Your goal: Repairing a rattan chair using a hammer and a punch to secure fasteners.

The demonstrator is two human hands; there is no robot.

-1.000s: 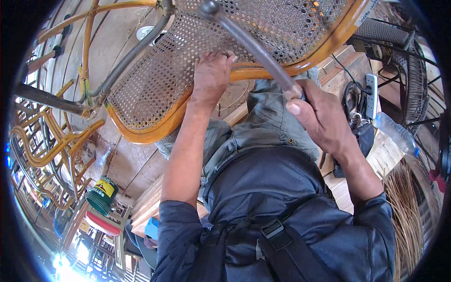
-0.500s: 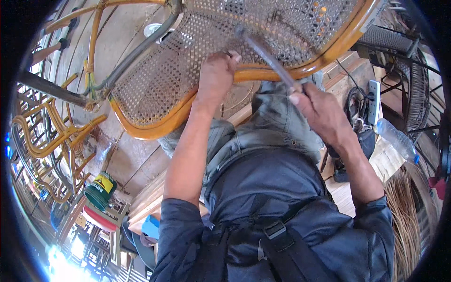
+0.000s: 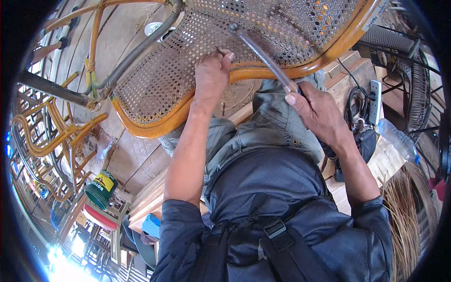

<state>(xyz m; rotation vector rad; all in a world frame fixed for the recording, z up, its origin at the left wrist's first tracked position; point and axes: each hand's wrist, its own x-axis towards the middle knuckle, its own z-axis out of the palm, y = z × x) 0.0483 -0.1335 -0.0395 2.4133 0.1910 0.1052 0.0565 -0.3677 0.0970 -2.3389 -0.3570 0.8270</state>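
Observation:
A cane-mesh chair panel [image 3: 162, 80] with a glossy orange-brown rattan rim [image 3: 150, 130] spans the upper middle, its near edge by my knees. My left hand [image 3: 212, 75] lies over this rim with its fingers curled on the mesh and its thumb raised. Whatever those fingers pinch is hidden. In my right hand [image 3: 322, 112] is a hammer [image 3: 264, 57], gripped by its dark handle end. Its slim shaft slants up to the left, and the small dark head hovers above the mesh, right of my left hand.
Rattan frames [image 3: 61, 127] stand at the left, above a green and yellow bucket [image 3: 101, 188]. To the right are a white power strip [image 3: 374, 101], a clear plastic bottle [image 3: 397, 139] and a bundle of cane strips [image 3: 401, 221]. Another person's foot [image 3: 63, 43] shows at upper left.
The hammer's head, blurred before, has shifted slightly up and left and is now sharp. My left hand has slid a little left along the rim.

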